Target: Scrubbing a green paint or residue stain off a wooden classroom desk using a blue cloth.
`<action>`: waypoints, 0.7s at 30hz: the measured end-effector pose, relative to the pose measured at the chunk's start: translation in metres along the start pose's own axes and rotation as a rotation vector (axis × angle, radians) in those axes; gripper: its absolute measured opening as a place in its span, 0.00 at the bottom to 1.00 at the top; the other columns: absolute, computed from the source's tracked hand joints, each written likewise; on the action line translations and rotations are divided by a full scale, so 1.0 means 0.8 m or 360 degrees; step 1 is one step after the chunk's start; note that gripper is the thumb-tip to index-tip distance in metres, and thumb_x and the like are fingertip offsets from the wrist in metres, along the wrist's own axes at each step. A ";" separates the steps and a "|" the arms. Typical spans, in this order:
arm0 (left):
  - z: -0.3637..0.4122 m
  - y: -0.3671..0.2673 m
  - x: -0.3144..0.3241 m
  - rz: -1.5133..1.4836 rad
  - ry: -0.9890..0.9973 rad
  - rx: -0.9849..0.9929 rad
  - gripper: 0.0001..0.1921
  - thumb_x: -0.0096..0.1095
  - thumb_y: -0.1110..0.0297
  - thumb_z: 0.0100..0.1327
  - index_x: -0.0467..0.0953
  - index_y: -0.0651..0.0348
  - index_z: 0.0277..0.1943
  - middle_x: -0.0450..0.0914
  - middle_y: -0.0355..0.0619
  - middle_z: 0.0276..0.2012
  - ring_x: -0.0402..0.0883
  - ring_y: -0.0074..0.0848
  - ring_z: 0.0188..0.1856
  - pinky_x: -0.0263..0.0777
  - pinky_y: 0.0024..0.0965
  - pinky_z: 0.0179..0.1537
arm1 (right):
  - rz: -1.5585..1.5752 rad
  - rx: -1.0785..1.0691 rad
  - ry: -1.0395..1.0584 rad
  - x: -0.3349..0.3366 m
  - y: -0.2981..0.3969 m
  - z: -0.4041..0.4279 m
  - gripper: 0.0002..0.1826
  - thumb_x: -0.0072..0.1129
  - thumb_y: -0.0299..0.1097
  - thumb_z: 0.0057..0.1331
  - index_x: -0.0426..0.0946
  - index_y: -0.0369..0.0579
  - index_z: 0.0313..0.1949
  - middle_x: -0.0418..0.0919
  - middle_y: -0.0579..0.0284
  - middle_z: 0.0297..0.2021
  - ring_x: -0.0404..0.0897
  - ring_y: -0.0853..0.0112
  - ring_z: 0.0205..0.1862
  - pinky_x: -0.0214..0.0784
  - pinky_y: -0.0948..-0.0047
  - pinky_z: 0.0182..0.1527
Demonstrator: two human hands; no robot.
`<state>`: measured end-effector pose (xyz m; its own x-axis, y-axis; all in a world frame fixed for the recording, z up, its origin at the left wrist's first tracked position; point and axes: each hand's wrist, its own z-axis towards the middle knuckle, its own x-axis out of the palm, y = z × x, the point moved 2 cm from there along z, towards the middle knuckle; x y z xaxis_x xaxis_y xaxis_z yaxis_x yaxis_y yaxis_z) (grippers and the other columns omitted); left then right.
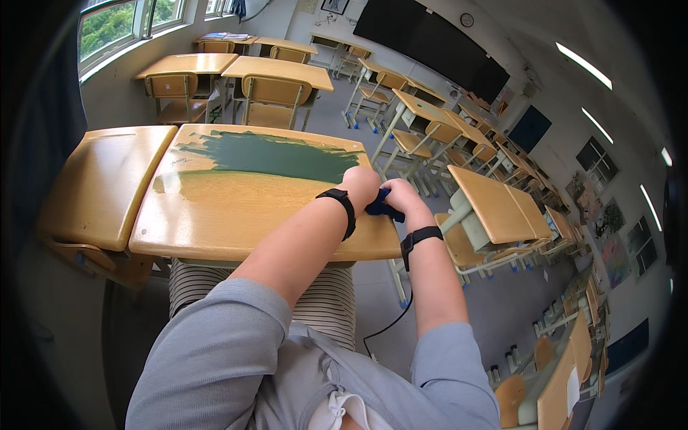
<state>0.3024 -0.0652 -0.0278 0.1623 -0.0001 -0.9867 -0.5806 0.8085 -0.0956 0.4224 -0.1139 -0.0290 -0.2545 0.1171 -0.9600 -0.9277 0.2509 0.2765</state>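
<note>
My left hand [361, 180] is bent down at the wrist at the right edge of a wooden school desk [258, 217]. A bunched dark blue cloth [385, 208] lies against it, and my left fingertips are mostly hidden. From the right, my right hand [403, 194] grips the same cloth with bent fingers. Both wrists wear black straps. Across the desk's far half runs a dark green painted patch [269, 156] with ragged ends, close to my left hand. A few handwritten marks stand left of the paint.
A second desk [107, 183] adjoins on the left. Desks with chairs [277, 94] stand ahead, and more rows [492, 209] fill the right side. Windows [115, 32] are at the far left. A black cable [389, 327] runs down between my arms.
</note>
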 end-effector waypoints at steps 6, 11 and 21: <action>-0.049 0.062 -0.034 0.0013 0.0113 -0.0173 0.08 0.56 0.71 0.52 0.81 0.57 0.34 0.81 0.47 0.34 0.80 0.36 0.38 0.73 0.32 0.37 | -0.0038 -0.0212 0.0035 0.023 0.081 0.018 0.16 0.52 0.22 0.46 0.79 0.49 0.36 0.79 0.50 0.32 0.78 0.59 0.35 0.69 0.67 0.39; -0.105 0.199 -0.042 -0.0069 0.0390 -0.0479 0.15 0.71 0.66 0.41 0.80 0.53 0.37 0.80 0.46 0.33 0.79 0.39 0.37 0.73 0.37 0.38 | -0.0078 -0.0405 0.0278 0.060 0.223 0.041 0.17 0.61 0.25 0.44 0.79 0.50 0.37 0.79 0.52 0.34 0.78 0.60 0.36 0.70 0.67 0.40; -0.302 0.411 -0.096 0.0052 0.0267 -0.0678 0.22 0.74 0.68 0.35 0.79 0.56 0.39 0.80 0.48 0.34 0.79 0.39 0.36 0.73 0.34 0.40 | -0.0090 -0.0808 0.0228 0.128 0.492 0.018 0.12 0.49 0.28 0.52 0.80 0.47 0.35 0.79 0.53 0.34 0.78 0.59 0.37 0.71 0.67 0.39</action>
<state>-0.0934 0.0584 -0.0150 0.0277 -0.1023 -0.9944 -0.8652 0.4957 -0.0751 0.0351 0.0111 -0.0175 -0.2021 -0.0246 -0.9791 -0.9476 -0.2477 0.2018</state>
